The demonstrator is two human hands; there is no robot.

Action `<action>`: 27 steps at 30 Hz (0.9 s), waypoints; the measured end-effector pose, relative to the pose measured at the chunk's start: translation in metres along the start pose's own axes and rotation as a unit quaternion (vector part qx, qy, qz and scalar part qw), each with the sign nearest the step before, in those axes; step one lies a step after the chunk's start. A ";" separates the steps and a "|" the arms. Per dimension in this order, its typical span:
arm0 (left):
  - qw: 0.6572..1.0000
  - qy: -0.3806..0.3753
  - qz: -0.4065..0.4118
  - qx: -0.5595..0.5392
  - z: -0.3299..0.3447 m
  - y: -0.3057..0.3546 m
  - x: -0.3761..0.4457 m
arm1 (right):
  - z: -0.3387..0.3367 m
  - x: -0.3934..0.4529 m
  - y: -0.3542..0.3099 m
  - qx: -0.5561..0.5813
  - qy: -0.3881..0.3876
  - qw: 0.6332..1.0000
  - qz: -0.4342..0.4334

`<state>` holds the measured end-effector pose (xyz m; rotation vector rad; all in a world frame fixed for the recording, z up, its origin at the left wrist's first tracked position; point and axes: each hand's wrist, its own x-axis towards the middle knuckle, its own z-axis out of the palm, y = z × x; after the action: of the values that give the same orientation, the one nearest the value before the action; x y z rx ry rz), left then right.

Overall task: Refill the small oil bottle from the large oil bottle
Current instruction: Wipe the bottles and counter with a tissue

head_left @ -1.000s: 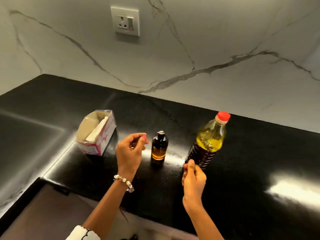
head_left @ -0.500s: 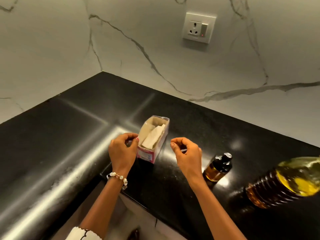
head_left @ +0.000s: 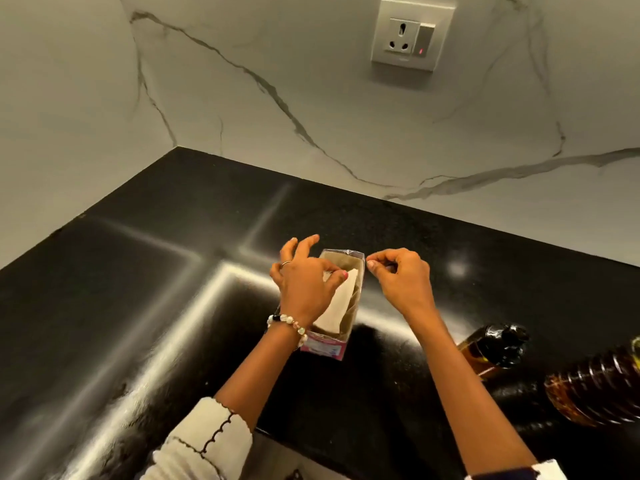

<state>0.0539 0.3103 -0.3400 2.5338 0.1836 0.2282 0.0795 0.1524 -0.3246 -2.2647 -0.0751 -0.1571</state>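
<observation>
Small bottle: the small bottle (head_left: 493,351) stood on the counter (head_left: 173,271) at the right, near the lower edge of view – dark glass, amber oil low inside, black cap on.
Large bottle: the large bottle (head_left: 595,389) sat just right of it, cut by the frame edge; ribbed clear plastic, its top out of view. The two looked close, but contact could not be told.
Why placed so: both were parked aside, probably kept within reach for pouring while the hands dealt with the box first.
Box: the box (head_left: 341,306) stood open-topped between the hands – brown card inside, pink print on the near end, pale folded sheets within.
Left hand: the left hand (head_left: 306,282) hung over the box, thumb and forefinger pinched on the top sheet (head_left: 337,304), other fingers spread; likely drawing one out as a wipe or spill guard.
Right hand: the right hand (head_left: 398,278) hovered beside the box's far corner, fingertips curled nearly together, holding nothing I could see – perhaps ready to steady it.
Counter: black polished stone, streaked with glare.
Wall: the wall (head_left: 311,98) was grey-veined marble carrying a socket (head_left: 412,34).
</observation>
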 end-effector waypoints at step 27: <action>0.983 -0.110 -0.119 -0.091 0.010 0.006 0.044 | 0.005 0.019 0.011 0.023 -0.020 1.000 -0.007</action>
<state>0.0997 0.3080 -0.3395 2.3094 0.3589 -0.1235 0.0997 0.1489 -0.3338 -2.2227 -0.1145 -0.1151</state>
